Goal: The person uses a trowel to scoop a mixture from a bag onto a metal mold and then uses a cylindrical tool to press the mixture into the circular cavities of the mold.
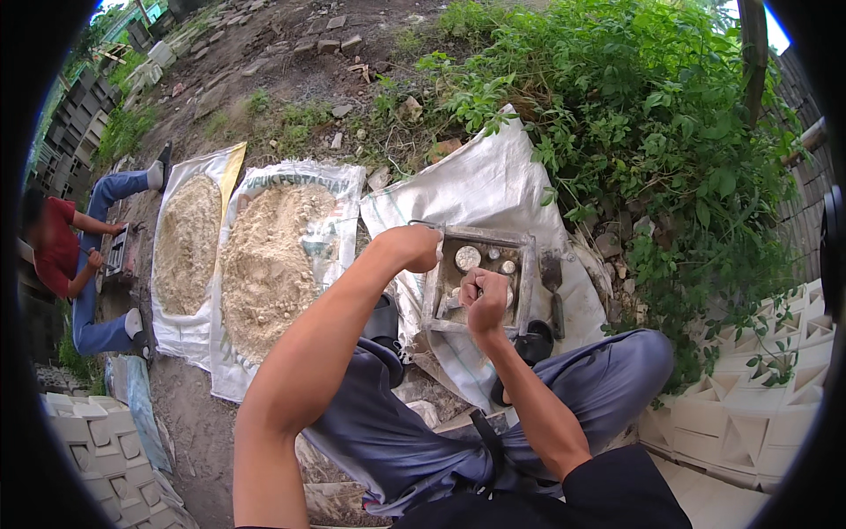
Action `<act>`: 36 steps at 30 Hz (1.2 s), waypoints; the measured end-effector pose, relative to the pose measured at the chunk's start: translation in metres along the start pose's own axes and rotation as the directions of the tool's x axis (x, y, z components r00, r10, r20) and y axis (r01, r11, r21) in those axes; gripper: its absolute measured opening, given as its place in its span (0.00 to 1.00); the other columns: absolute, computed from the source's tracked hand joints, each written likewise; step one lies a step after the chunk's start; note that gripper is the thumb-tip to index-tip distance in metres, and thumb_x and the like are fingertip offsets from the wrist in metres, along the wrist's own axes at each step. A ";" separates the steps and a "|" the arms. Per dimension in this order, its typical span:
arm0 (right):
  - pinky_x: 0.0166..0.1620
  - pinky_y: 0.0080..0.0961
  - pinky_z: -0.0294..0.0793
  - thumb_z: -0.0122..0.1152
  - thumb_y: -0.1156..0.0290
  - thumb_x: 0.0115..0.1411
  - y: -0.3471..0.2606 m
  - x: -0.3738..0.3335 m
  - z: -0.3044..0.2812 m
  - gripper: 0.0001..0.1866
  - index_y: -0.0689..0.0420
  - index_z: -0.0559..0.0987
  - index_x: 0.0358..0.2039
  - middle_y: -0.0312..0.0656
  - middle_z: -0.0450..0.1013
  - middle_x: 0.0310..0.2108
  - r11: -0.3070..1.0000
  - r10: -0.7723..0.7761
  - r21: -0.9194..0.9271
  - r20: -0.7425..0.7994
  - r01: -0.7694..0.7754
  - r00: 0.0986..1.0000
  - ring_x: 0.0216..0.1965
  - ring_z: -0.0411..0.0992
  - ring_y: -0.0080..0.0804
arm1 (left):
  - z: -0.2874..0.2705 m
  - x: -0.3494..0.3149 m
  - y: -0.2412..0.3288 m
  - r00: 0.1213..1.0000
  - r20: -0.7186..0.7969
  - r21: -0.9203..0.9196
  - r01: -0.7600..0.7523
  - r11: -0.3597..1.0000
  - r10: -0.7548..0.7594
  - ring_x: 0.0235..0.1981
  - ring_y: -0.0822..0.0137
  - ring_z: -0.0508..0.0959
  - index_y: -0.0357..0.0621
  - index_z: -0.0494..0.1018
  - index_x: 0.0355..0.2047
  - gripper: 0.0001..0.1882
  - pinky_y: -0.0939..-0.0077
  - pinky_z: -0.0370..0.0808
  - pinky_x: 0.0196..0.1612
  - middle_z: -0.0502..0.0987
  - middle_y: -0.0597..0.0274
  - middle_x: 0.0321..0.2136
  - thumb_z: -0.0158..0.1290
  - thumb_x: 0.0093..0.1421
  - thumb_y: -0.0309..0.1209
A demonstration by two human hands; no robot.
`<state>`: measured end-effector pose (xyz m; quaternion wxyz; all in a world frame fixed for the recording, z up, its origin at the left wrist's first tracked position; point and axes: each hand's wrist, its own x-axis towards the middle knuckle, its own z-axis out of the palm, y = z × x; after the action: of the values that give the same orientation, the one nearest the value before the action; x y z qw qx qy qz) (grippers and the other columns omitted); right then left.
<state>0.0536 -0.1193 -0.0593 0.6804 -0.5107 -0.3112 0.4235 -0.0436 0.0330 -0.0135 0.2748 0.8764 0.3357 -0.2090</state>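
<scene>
A square, dusty grey mould frame lies on a white sack between my feet. Several pale round pieces, including a large disc, stand inside it. My left hand is closed at the frame's far left corner, its fingers turned away; what it grips is hidden. Over the inside of the frame, my right hand is curled into a fist among the round pieces. Whatever sits in its fingers cannot be made out. A dusty trowel rests on the sack just right of the frame.
Two open sacks of pale sandy powder lie to the left. Beyond them a person in a red shirt works on the ground. Stacked cream vent blocks stand at the right, below dense green plants. More blocks are at lower left.
</scene>
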 end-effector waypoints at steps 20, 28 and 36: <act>0.16 0.22 0.46 0.38 0.68 0.53 -0.021 -0.009 0.008 0.18 0.58 0.57 0.08 0.31 0.50 0.09 0.977 -0.087 -0.184 0.136 0.111 0.987 0.11 0.47 0.18 | -0.001 -0.006 -0.002 0.997 0.076 -0.021 0.016 1.000 -0.014 0.52 0.50 0.70 0.42 0.62 0.57 0.25 0.61 0.66 0.54 0.70 0.45 0.50 0.45 0.60 0.39; 0.15 0.20 0.46 0.39 0.68 0.51 -0.015 -0.005 0.011 0.18 0.59 0.61 0.07 0.32 0.55 0.07 0.981 -0.119 -0.143 0.095 0.132 0.988 0.12 0.51 0.17 | -0.007 -0.010 -0.003 0.990 0.130 -0.005 0.062 0.998 -0.061 0.51 0.50 0.70 0.43 0.63 0.56 0.25 0.61 0.66 0.54 0.71 0.44 0.49 0.45 0.60 0.39; 0.16 0.20 0.43 0.38 0.64 0.53 -0.001 0.011 0.019 0.19 0.57 0.57 0.08 0.31 0.51 0.08 0.995 0.006 -0.098 0.081 0.002 0.997 0.12 0.47 0.18 | -0.007 -0.002 -0.008 0.996 0.082 -0.014 0.025 1.000 -0.024 0.52 0.50 0.69 0.42 0.61 0.57 0.25 0.62 0.66 0.55 0.69 0.45 0.50 0.44 0.61 0.39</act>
<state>0.0426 -0.1018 -0.0528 0.6408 -0.5264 -0.3585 0.4287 -0.0495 0.0411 -0.0096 0.2924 0.8609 0.3365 -0.2454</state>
